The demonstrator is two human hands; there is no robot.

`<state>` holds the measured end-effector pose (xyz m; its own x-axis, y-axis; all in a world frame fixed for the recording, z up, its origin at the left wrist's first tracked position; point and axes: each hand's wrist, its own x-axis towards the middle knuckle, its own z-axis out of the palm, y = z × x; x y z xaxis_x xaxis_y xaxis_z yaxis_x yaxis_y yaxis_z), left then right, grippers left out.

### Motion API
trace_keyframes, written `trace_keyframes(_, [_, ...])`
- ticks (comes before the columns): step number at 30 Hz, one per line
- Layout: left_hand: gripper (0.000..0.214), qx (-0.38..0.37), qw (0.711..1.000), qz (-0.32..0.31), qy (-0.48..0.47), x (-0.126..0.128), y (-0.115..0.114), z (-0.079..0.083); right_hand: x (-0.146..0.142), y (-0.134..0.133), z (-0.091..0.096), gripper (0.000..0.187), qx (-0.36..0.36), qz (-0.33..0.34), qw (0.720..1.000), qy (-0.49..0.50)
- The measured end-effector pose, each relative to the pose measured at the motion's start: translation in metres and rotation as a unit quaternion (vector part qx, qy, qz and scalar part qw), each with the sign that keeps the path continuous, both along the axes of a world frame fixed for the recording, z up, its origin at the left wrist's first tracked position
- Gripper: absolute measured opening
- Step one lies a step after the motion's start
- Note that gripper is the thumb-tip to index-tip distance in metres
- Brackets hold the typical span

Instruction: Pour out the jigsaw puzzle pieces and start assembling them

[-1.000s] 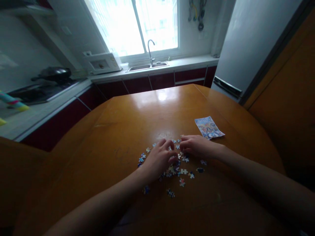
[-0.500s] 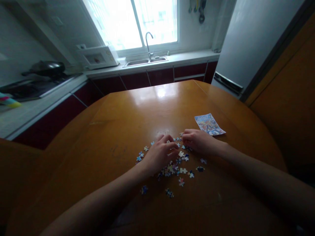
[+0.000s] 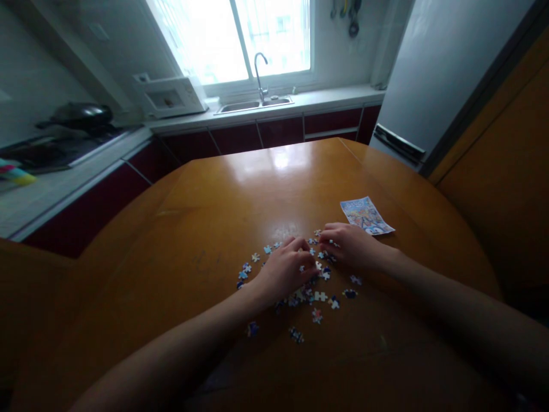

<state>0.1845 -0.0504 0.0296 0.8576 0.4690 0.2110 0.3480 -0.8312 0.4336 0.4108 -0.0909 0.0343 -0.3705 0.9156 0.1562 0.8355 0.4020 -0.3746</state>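
Observation:
Several small jigsaw pieces [image 3: 319, 296] lie scattered on a glossy wooden table [image 3: 240, 200]. My left hand [image 3: 285, 269] rests palm down among them, its fingers curled and pinching at a piece near the middle of the pile. My right hand [image 3: 349, 246] lies just to the right of it, fingers bent over pieces at the pile's far edge, with a small piece at its fingertips. The two hands almost touch. A printed picture card [image 3: 366, 215] lies flat on the table beyond my right hand.
A kitchen counter with a sink and tap [image 3: 259, 86] runs under the window. A white microwave [image 3: 169, 98] and a dark pan [image 3: 81, 114] on a hob stand at the left. A grey fridge [image 3: 433, 74] stands at the right.
Both hands stay at the pile, fingers shifting slightly among the pieces. The view has tilted a little, so the scene sits slightly higher in the frame.

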Motion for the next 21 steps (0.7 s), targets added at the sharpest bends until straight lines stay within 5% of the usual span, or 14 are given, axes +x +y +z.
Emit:
trace_keyframes(12, [0.012,-0.035,0.997,0.06,-0.024,-0.009,0.023,0.001,0.0,-0.001,0.003,0.016,-0.015,-0.001,1.0,0.005])
trace_keyframes(21, [0.008,-0.004,1.0,-0.001,0.003,-0.005,0.012,-0.006,-0.003,-0.003,0.002,0.013,-0.022,0.006,1.0,0.008])
